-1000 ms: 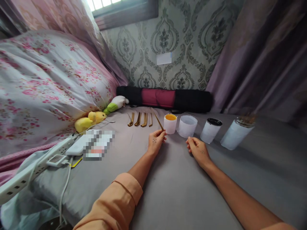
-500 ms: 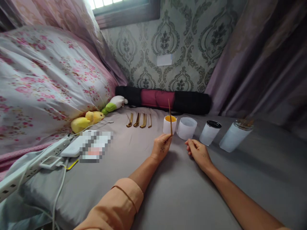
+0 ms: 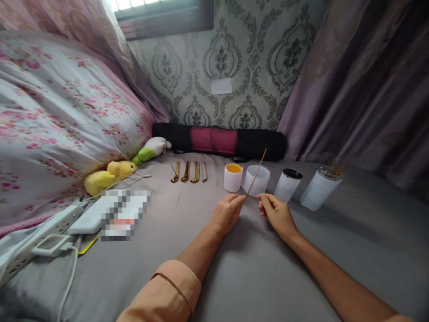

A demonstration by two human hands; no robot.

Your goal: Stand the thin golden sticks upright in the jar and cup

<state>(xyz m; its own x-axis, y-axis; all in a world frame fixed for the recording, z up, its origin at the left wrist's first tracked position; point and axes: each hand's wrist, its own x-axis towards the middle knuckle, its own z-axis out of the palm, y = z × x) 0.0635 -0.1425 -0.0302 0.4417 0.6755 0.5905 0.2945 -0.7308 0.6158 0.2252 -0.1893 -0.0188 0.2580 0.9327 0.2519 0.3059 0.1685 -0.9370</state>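
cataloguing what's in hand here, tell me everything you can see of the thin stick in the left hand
The thin stick is slender, straight and brownish gold, perhaps wood or metal; the material cannot be told for sure. Its lower end is pinched in the fingers of the left hand, which hide that tip. From there it slants up and to the right, crossing in front of the wide whitish cup in this view. Its upper end is free, and the right hand is apart from it.

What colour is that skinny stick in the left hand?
Golden brown. The skinny stick in the left hand shows best in the head view.
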